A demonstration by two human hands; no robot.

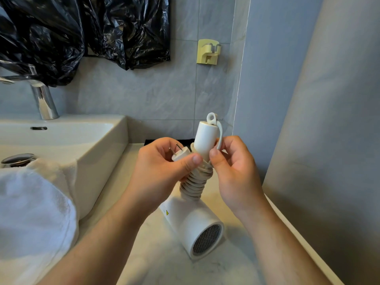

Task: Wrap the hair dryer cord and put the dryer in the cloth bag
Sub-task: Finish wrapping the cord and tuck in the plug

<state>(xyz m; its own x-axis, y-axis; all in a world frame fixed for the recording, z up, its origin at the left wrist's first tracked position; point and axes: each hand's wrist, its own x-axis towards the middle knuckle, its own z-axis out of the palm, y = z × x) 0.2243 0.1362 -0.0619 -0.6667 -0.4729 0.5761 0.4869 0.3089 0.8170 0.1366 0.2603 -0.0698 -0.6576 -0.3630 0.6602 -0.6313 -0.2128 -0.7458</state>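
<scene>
A white hair dryer (193, 225) rests head-down on the pale counter (156, 262), its handle (205, 138) pointing up and its mesh end facing me. The off-white cord (195, 184) is coiled in several turns around the handle. My left hand (158, 171) pinches the plug (181, 154), whose two metal prongs stick up to the left. My right hand (234, 169) grips the handle and the cord's last loop beside it. No cloth bag can be made out for certain.
A white basin (67, 136) with a chrome tap (43, 99) stands at the left. A white towel (35, 208) lies over its front edge. Black plastic sheeting (82, 31) hangs above. A yellow wall hook (208, 52) is on the tiles; a grey wall closes the right.
</scene>
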